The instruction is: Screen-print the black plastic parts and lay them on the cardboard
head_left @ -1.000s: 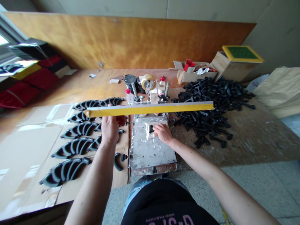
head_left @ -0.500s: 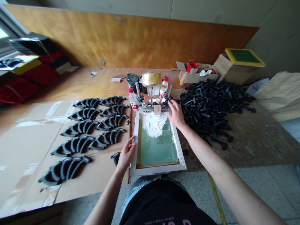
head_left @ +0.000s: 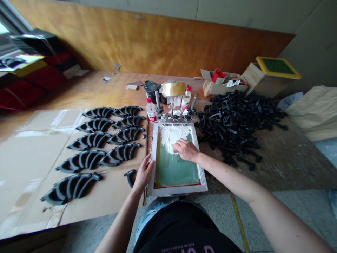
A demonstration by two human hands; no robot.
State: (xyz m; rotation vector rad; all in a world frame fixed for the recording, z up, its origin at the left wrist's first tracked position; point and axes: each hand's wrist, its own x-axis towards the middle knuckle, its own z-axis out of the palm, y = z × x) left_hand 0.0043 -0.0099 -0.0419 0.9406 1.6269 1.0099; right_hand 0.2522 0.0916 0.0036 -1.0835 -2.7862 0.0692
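A pale-edged screen frame (head_left: 204, 181) with a green mesh lies in front of me, its far end at a metal clamp (head_left: 175, 121). White paste (head_left: 164, 135) is spread over the upper part of the mesh. My left hand (head_left: 144, 171) grips the frame's left edge, thumb on top. Over the mesh, at the near side of the paste, my right hand (head_left: 185, 150) is closed on a small pale scraper (head_left: 174, 147), mostly hidden by the fingers.
Rows of black curved parts (head_left: 89, 141) lie on cardboard (head_left: 31, 144) at left, with a single one (head_left: 129, 177) near my left hand. A heap of black parts (head_left: 231, 119) is at right. Two red-capped bottles (head_left: 151, 111) (head_left: 185, 98) flank the clamp; boxes (head_left: 210, 88) stand behind.
My right hand has moved from the clamp's right side down and left onto the mesh, closing on the scraper that rested at the frame's far end. My left hand stays on the edge.
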